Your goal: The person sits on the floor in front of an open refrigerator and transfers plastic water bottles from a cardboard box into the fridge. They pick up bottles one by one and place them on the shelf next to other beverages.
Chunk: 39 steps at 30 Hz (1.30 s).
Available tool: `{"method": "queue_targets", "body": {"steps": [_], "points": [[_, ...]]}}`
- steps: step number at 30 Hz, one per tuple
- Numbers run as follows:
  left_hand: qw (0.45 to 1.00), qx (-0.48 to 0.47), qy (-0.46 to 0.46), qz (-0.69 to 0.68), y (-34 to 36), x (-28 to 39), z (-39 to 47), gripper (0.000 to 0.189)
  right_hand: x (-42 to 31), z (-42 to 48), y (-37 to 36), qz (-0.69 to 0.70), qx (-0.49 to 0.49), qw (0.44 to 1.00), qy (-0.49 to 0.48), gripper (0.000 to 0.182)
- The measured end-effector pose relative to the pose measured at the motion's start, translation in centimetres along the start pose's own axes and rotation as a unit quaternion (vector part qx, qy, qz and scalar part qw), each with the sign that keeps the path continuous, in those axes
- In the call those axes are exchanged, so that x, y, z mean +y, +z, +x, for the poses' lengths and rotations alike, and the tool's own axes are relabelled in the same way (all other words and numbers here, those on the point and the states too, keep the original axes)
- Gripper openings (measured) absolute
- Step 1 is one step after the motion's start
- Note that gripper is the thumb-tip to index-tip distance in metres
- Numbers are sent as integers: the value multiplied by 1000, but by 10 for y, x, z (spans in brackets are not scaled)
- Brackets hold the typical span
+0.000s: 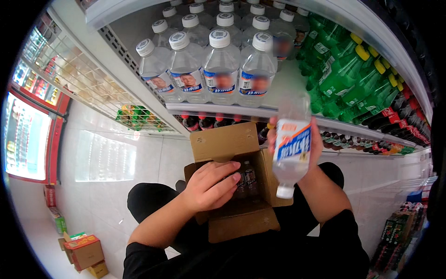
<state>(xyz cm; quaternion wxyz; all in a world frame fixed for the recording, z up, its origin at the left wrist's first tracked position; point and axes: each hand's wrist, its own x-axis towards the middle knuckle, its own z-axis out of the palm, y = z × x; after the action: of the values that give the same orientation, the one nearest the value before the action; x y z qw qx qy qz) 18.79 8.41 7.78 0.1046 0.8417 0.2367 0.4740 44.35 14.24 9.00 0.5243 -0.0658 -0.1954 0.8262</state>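
Note:
My right hand grips a clear plastic bottle with a white cap and a blue, white and orange label. The bottle is tilted, its cap toward me and its base toward the shelf. Over an open cardboard box between my legs hovers my left hand, fingers apart and nothing seen in it; its palm side is hidden. More bottles stand inside the box. Rows of matching capped bottles stand upright on the shelf before me, left of the held bottle.
Green soda bottles with yellow caps fill the shelf's right side. Dark bottles sit on the level below. At left are a wire rack and a red-framed cooler. Cartons lie on the floor behind left; stacked packs stand right.

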Motion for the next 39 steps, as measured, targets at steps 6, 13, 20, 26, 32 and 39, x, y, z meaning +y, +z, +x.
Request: {"method": "queue_targets", "body": {"steps": [6,13,20,26,32,39], "points": [[998,-57,-12,-2,3,0,-1,43,-27,18,-6,111,55,988,-88,74],[994,-99,-40,-10,6,-2,1,36,-26,39,-2,69,95,979,-169,69],[992,-118,-45,-18,6,-3,1,36,-28,47,-2,79,73,973,-204,70],[991,-124,-45,-18,6,-4,0,35,-26,45,-4,30,65,975,-208,69],[990,-134,-49,-16,4,-3,0,33,-26,43,-5,-20,46,978,-203,68],[987,-148,-58,-14,5,-3,-2,31,-24,47,1,-132,-11,961,-244,74]]}}
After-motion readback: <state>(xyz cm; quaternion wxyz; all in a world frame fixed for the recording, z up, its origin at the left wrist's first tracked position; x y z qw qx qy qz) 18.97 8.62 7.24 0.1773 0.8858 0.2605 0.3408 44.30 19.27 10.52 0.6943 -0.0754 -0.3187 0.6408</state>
